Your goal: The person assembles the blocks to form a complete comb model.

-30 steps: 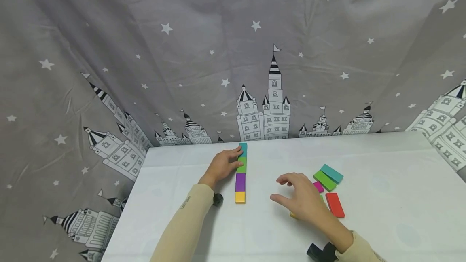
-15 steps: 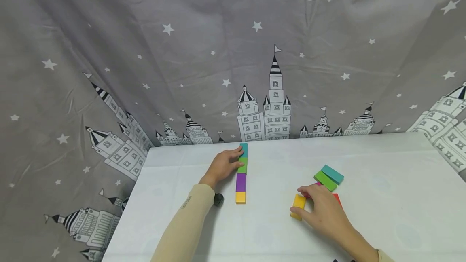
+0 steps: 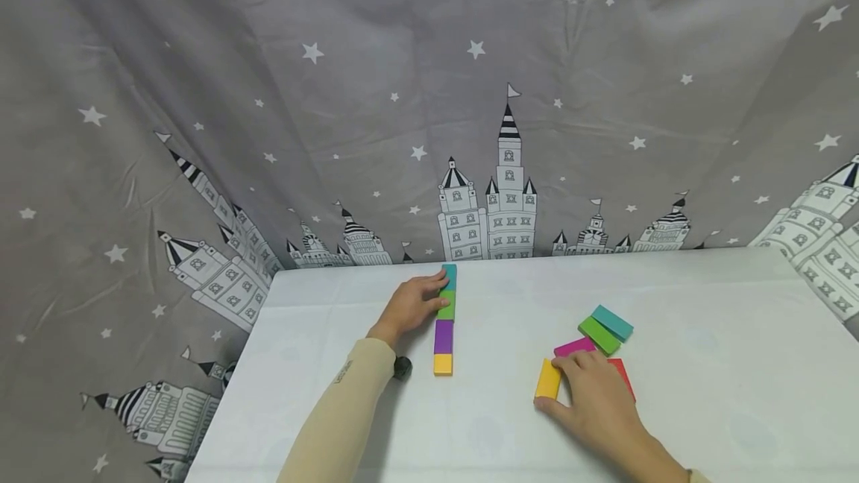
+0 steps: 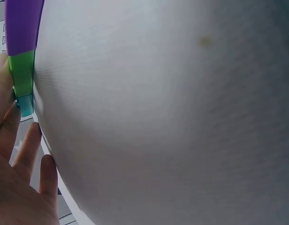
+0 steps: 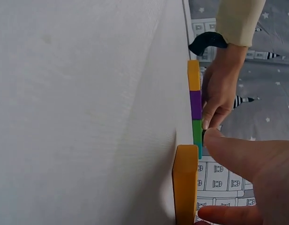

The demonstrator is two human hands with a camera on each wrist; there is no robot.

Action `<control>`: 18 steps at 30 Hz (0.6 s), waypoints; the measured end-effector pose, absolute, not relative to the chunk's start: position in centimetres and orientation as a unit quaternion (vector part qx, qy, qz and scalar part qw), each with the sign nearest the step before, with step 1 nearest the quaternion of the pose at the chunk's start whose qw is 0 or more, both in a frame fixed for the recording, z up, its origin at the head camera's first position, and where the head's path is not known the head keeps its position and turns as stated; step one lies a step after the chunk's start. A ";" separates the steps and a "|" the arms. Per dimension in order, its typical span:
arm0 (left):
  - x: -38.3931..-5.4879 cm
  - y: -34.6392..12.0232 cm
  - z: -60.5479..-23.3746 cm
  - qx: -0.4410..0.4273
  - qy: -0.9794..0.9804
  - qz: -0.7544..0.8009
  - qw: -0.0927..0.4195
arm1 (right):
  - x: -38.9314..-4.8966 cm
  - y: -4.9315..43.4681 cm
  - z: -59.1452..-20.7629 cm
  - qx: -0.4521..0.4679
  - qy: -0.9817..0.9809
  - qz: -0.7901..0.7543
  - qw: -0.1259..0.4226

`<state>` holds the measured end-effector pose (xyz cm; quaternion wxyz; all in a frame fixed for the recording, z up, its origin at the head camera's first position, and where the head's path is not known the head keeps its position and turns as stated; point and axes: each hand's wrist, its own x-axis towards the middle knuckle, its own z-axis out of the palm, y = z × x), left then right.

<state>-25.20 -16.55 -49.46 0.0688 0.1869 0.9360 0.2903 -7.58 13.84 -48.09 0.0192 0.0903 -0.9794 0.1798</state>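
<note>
A straight row of blocks lies on the white table: teal point(image 3: 450, 276), green point(image 3: 446, 309), purple point(image 3: 444, 337) and yellow point(image 3: 443, 364), from far to near. My left hand point(image 3: 408, 309) rests along the row's far end. Its forefinger touches the teal block and its thumb the green one, with the fingers fairly straight. To the right, my right hand point(image 3: 593, 393) pinches a second yellow block point(image 3: 547, 379) lengthwise, thumb at the near end and forefinger at the far end. In the right wrist view this yellow block point(image 5: 186, 183) lies beside the thumb and forefinger.
Around the right hand lie a magenta block point(image 3: 573, 347), a red block point(image 3: 622, 376), a second green block point(image 3: 599, 334) and a second teal block point(image 3: 613, 321). The hand partly covers the red one. A grey curtain point(image 3: 376, 58) with castles hangs behind the table.
My right hand has moved right and down to the loose yellow block and taken hold of its ends. The left hand and the row have stayed in place.
</note>
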 end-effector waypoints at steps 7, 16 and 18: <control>-25.2 -16.5 -49.4 0.181 0.937 0.289 0.075 | -7.9 13.3 -48.5 0.097 -0.979 0.179 0.023; -25.1 -16.6 -49.5 0.177 0.935 0.297 0.074 | -8.2 12.9 -48.7 0.121 -0.969 0.214 0.020; -25.0 -16.5 -49.4 0.178 0.935 0.297 0.073 | -8.4 12.9 -48.7 0.128 -0.967 0.220 0.018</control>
